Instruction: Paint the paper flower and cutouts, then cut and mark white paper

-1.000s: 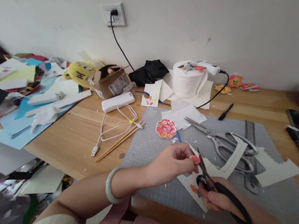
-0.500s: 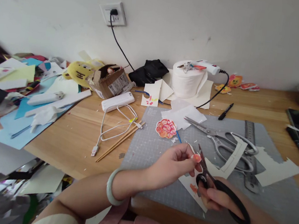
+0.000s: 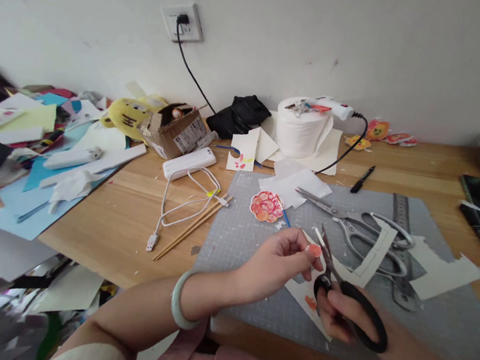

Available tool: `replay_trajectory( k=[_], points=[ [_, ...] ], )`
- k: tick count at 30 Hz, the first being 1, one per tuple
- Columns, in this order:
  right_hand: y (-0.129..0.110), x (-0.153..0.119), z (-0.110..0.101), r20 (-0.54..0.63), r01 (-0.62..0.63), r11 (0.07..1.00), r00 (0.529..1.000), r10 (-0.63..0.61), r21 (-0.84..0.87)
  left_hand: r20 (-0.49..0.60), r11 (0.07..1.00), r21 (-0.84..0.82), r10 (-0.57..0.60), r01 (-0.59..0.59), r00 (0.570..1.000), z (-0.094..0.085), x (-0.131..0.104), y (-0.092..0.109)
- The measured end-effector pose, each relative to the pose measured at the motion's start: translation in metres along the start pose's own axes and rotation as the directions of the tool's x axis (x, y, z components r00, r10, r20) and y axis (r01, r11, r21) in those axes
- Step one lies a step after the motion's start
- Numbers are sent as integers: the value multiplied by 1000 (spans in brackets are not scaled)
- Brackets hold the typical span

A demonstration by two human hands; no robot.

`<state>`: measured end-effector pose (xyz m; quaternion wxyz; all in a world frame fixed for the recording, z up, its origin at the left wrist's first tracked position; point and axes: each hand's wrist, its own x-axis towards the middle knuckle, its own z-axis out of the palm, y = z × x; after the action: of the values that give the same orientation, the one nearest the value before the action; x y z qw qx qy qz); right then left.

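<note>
Between its thumb and fingers, my left hand (image 3: 280, 261) pinches a small orange-red paper cutout (image 3: 314, 250) with a white edge. My right hand (image 3: 344, 313) grips black-handled scissors (image 3: 366, 318), fingers through the loops, blades pointing up and slightly parted beside the cutout. A narrow white paper strip stands by the blades. Under both hands lies a white paper sheet (image 3: 302, 294) with an orange painted patch. Just beyond my left hand, a scalloped red-and-orange paper flower (image 3: 266, 206) rests on the grey cutting mat (image 3: 234, 231).
Large grey-handled scissors (image 3: 354, 225) lie open over a metal ruler (image 3: 401, 213), near paper offcuts (image 3: 446, 270). A white cable (image 3: 165, 206) and wooden sticks (image 3: 193, 228) are left of the mat. A toilet roll (image 3: 300, 130) stands behind; a black pen (image 3: 362, 179) lies nearby.
The scissors and my right hand have shifted slightly left and turned a little. A white paper strip now shows beside the blades. My left hand stays nearly in place, the cutout turned slightly.
</note>
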<state>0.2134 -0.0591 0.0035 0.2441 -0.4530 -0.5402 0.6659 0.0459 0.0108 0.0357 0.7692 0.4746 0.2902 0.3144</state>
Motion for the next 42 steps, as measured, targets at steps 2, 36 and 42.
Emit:
replay_trajectory(
  k=[2,36,42],
  points=[
    [-5,1,-2,-37,-7,999,999,9,52,10,1000,1,-17,17,1000,0,0,0],
    [-17,4,-11,-427,-51,992,904,-5,-118,174,950,232,-250,207,952,2,-3,0],
    [-20,0,-10,-477,-47,994,879,-3,-95,136,966,158,-225,203,965,3,-1,2]
  ],
)
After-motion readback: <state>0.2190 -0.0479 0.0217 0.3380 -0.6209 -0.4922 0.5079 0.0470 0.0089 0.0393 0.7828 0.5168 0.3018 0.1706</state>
